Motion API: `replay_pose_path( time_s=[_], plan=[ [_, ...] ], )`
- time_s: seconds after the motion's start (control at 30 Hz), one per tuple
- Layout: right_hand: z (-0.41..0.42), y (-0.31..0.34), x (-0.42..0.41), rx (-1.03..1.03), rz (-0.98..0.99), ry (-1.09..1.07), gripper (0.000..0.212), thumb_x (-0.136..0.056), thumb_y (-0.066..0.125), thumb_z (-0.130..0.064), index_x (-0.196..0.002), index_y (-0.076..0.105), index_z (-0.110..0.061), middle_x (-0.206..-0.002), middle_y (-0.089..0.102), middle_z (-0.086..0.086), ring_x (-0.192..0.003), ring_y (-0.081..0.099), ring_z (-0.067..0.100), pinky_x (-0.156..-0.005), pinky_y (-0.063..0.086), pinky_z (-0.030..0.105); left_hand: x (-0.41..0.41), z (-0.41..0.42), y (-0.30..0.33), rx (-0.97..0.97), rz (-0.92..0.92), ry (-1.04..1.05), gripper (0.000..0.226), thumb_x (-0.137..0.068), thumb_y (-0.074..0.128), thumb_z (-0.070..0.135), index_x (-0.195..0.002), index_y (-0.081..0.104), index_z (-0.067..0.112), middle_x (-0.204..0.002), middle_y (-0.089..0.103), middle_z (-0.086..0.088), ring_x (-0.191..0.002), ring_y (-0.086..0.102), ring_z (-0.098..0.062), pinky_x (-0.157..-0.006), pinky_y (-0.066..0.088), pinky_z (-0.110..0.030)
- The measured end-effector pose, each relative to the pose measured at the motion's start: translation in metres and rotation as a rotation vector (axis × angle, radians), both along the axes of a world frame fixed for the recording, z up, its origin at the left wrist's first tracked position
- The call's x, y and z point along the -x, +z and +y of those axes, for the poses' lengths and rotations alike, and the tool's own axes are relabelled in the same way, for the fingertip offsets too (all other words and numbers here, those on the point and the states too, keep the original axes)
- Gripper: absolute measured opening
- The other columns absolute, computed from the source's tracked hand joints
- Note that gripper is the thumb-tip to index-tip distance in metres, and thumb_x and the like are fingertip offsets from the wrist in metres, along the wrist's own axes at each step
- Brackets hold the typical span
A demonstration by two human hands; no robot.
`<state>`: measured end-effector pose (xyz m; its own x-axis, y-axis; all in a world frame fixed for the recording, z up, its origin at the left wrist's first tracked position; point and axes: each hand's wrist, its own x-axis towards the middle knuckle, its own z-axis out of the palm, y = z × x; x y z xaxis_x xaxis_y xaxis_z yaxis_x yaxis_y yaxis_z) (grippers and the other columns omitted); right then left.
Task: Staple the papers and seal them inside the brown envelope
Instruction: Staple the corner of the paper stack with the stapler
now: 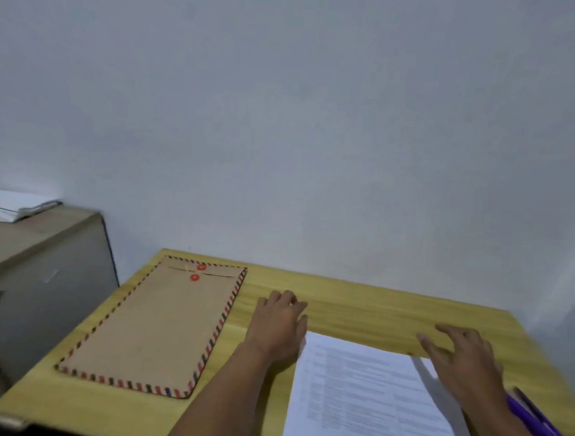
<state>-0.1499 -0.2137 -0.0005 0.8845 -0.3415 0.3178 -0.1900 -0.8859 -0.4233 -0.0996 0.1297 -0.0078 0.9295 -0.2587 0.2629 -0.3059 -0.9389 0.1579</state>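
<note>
1. The papers (pixel 369 397) lie flat on the yellow wooden bench (pixel 375 305), at its near right. Their print is too blurred to read, their near edge runs out of the bottom of the view, and the right forearm covers their right side.
2. How many sheets there are cannot be told; one pale edge shows askew under the right wrist.
3. The brown envelope (pixel 156 327) lies flat at the left of the bench, well apart from the papers. It has a red, white and dark striped border, and two red discs sit at its far end, where the flap is. Whether anything is inside cannot be seen.
4. The left hand (pixel 280 323) rests palm down on the bench between the envelope and the papers, fingers loosely bent, its heel just at the papers' far left corner. It holds nothing.
5. The right hand (pixel 460 356) is spread with fingers loosely extended over the papers' far right corner, gripping nothing; whether it touches the sheet is unclear.
6. Purple pens (pixel 537 426) lie just right of the right forearm, partly hidden by it.
7. A grey cabinet (pixel 36 288) stands to the left of the bench, carrying a white stack (pixel 11 205) cut off by the frame edge.
</note>
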Motion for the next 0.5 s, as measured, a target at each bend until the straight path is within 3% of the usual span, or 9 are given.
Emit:
replay_pose_path(
  time_s=[0.3,0.5],
  plan=[
    [0.175,-0.004,-0.077,0.02,0.11,0.383,0.04,-0.095,0.061,-0.06,-0.127,0.067,-0.038,-0.131,0.06,-0.009,-0.129,0.053,0.018,-0.101,0.035,0.04,0.007,0.176,-0.018,0.039,0.078,0.371,0.044,-0.102,0.037,0.044,-0.14,0.053,0.031,-0.146,0.05,0.005,-0.136,0.041,-0.02,-0.11,0.036,-0.043],
    [0.288,-0.021,-0.109,0.088,0.215,0.658,0.053,-0.099,0.051,-0.06,-0.146,0.053,-0.035,-0.145,0.053,-0.006,-0.135,0.048,0.018,-0.108,0.038,0.043,-0.013,0.232,-0.035,0.031,0.188,0.46,0.059,-0.104,0.029,0.056,-0.157,0.032,0.031,-0.169,0.022,0.001,-0.158,0.011,-0.026,-0.125,0.013,-0.05]
  ],
)
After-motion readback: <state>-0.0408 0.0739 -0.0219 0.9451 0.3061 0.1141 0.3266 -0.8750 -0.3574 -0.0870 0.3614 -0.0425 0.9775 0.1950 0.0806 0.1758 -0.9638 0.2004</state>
